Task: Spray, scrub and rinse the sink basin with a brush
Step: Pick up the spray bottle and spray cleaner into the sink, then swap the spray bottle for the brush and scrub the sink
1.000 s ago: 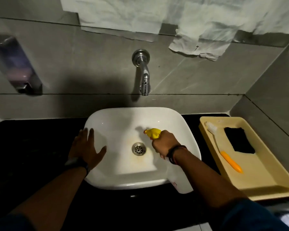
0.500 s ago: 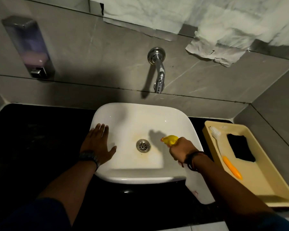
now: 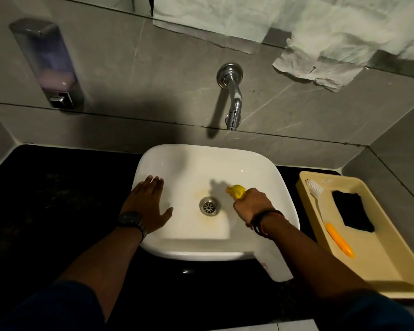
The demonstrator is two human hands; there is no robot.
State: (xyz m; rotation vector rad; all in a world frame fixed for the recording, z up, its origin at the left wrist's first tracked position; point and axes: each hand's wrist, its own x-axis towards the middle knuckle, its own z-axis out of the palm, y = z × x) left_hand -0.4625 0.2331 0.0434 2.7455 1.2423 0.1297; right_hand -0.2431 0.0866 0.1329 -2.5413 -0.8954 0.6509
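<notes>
Spraying stage: right hand (image 3: 250, 203) closed around spray bottle (image 3: 236, 191), nozzle at 3 o'clock of drain (image 3: 209, 205); left hand (image 3: 146, 205) flat, empty, on sink (image 3: 201, 161) rim. Brush (image 3: 330, 222) untouched in tray (image 3: 392, 266) at 3 o'clock; scrub and rinse apparently pending, tap (image 3: 233, 101) dry.

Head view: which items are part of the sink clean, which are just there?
In the job:
sink
spray bottle, held in right hand
brush, lying in tray
tap
left hand, flat on sink rim

Just there:
black pad
soap dispenser
paper on wall
</notes>
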